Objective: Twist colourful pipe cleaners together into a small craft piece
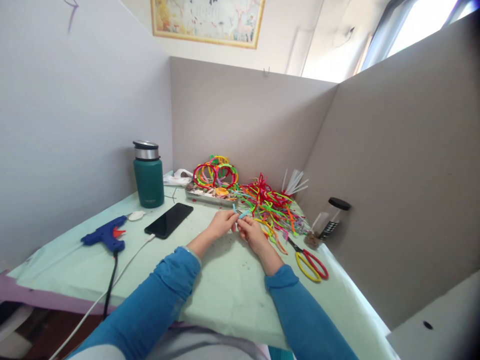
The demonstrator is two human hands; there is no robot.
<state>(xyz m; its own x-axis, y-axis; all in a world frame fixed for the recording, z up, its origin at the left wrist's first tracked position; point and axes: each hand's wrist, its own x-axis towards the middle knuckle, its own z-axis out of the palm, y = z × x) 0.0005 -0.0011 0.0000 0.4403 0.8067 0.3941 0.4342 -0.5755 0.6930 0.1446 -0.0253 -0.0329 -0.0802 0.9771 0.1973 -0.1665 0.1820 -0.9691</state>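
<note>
"Pinching this light-blue pipe cleaner (244, 214) with both hands, how do we work it well?"

"We'd do best, we think, to grip close to the spot we are shaping, keep our hands near each other and press gently, so the wire core doesn't kink."

"And how do our hands stand?"

"Our left hand (222, 223) is nearly closed, thumb and fingertips gripping the blue. Our right hand (252, 234) is just beside it, fingers curled in a pinch on the blue too. It shows as two short lengths between and just above our fingertips; whether they are one bent piece or two, we can't tell."

"What's around us?"

"Beyond our right hand, a heap of coloured pipe cleaners (263, 195); to its right and nearer us, scissors (301, 251). Beyond our left hand, a metal tray (214, 201); to its left, a smartphone (169, 220)."
</note>
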